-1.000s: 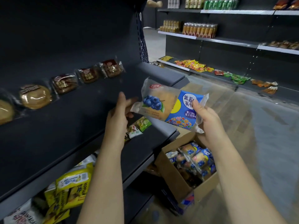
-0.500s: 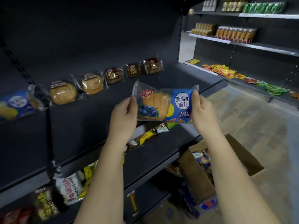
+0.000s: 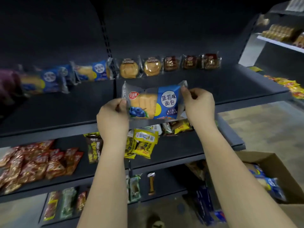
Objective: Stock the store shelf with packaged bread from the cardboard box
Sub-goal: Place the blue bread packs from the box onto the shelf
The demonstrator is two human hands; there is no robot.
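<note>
Bread pack [image 3: 153, 102] held flat, label up, between both hands, above the shelf [image 3: 230, 86] front edge. Left hand [image 3: 113, 117] pinches its left seal, right hand [image 3: 199, 104] pinches the right seal, fingers curled on the film. Beyond the hands a back row [image 3: 92, 71] of same blue packs, then round buns [image 3: 129, 69] just past the fingertips. Box [image 3: 269, 160] sits low, right of the right forearm. Best done, I judge: carry it forward level, set it in line with the blue packs, label facing out, don't squash the loaf.
</note>
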